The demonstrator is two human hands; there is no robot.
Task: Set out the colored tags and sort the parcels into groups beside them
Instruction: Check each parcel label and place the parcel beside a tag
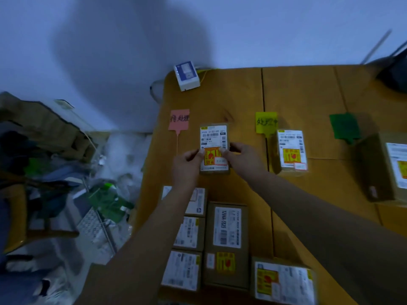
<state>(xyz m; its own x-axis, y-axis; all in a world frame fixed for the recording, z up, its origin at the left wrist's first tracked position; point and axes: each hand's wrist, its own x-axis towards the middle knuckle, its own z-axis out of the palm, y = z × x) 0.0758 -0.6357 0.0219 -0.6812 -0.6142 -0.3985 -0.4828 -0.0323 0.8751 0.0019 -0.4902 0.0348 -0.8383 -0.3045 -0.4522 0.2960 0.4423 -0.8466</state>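
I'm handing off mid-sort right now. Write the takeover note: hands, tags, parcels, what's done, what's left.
Hands: left hand and right hand both pinch a small parcel by its sides, just right of the pink tag. I cannot tell if it rests on the table.
Tags: pink tag, yellow tag and green tag lie in a row.
Done: a taped parcel sits beside the yellow tag, a large box beside the green tag.
Left: place the held parcel, then sort the five parcels at the near edge.
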